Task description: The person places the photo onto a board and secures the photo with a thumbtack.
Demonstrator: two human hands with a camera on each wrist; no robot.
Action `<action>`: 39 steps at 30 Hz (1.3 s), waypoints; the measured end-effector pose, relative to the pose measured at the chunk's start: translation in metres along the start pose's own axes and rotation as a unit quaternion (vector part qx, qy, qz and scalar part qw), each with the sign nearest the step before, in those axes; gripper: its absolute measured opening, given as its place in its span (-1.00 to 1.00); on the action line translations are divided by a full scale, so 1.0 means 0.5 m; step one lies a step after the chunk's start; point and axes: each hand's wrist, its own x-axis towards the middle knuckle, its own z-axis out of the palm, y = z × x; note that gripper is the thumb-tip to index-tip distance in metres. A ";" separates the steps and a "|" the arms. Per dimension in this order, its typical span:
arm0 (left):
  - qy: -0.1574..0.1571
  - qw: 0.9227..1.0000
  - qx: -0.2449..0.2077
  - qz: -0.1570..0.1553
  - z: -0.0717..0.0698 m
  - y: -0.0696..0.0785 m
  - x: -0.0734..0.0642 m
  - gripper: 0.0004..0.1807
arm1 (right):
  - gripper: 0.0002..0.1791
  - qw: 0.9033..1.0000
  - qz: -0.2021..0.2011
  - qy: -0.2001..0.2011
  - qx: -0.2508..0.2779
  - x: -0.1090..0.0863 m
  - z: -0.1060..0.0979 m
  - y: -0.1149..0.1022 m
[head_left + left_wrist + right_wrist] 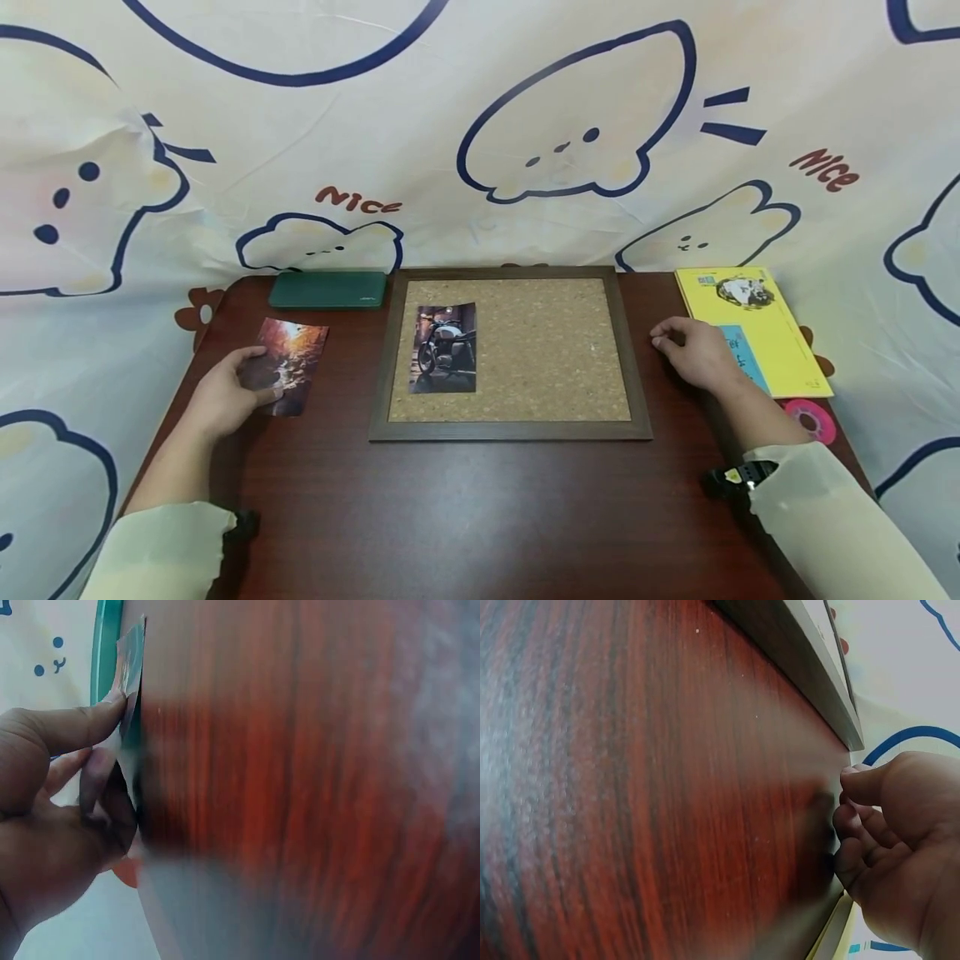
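Note:
My left hand (222, 397) pinches a photo card (291, 367) by its left side, with the thumb on its face. The card bears an orange and dark picture; in the left wrist view the photo (132, 667) appears edge-on. In the middle lies a framed cork board (551, 350), and a motorcycle picture (444, 348) rests on its left part. To the right of the frame, my right hand (697, 354) hovers low or rests near the tabletop with fingers loosely bent. Nothing shows between the fingers of the right hand (900, 840).
A dark green case (327, 290) lies at the back left. On the right is a yellow book (787, 350) with a blue patch, partly behind my right hand. A pink ring-shaped roll (812, 420) sits by my right forearm. A patterned cloth (555, 108) hangs behind the table.

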 end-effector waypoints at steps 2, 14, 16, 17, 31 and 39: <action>0.000 1.000 -0.018 0.006 0.001 -0.001 -0.001 -0.14 | -0.83 1.000 0.001 0.000 0.001 -0.002 -0.002 0.000; -0.022 0.993 -0.119 0.001 0.003 0.019 -0.012 -0.14 | -0.82 1.000 -0.001 0.010 0.007 -0.010 -0.012 -0.009; -0.022 0.992 -0.125 0.002 0.004 0.022 -0.013 -0.12 | -0.82 1.000 -0.002 0.012 0.007 -0.011 -0.012 -0.010; -0.021 0.991 -0.129 0.002 0.004 0.024 -0.014 -0.11 | -0.82 1.000 -0.002 0.013 0.007 -0.012 -0.011 -0.011; -0.015 0.968 -0.252 -0.001 0.017 0.059 -0.022 -0.17 | -0.79 1.000 0.001 0.011 0.021 -0.019 -0.005 -0.022; -0.018 0.957 -0.288 0.010 0.027 0.080 -0.024 -0.20 | -0.79 1.000 0.008 0.009 0.026 -0.020 -0.005 -0.032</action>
